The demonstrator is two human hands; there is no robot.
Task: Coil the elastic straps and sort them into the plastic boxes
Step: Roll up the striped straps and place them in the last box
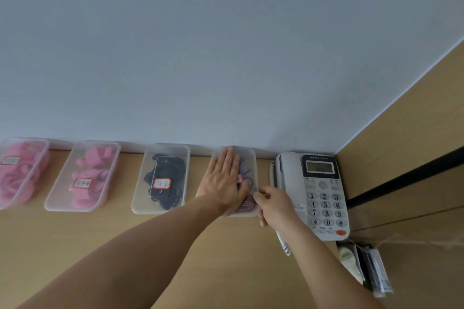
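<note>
Sorting looks almost finished. 4 clear plastic boxes stand in a row across the middle of the frame, along the back of the worktop (pixel 175 233) by the wall. The 1st box (pixel 20 173) and 2nd box (pixel 82 175), at the left, hold pink straps. The 3rd box (pixel 163 178) holds black ones. No loose strap shows on the worktop.

The 4th box (pixel 251 158), right of centre and just beside a telephone (pixel 316 193), holds dark and red-striped straps (pixel 247 206). The left hand (pixel 223 180) lies flat on its top, fingers straight and close together, pointing at the wall. The right hand (pixel 273 204) is curled, thumb and forefinger pinching the box's lower right edge. Probably only closing this lid is left.

Each box's long axis runs up the frame, with a short end towards the wall. The left boxes lean rightward at the top, while the 4th stands nearly upright.
</note>
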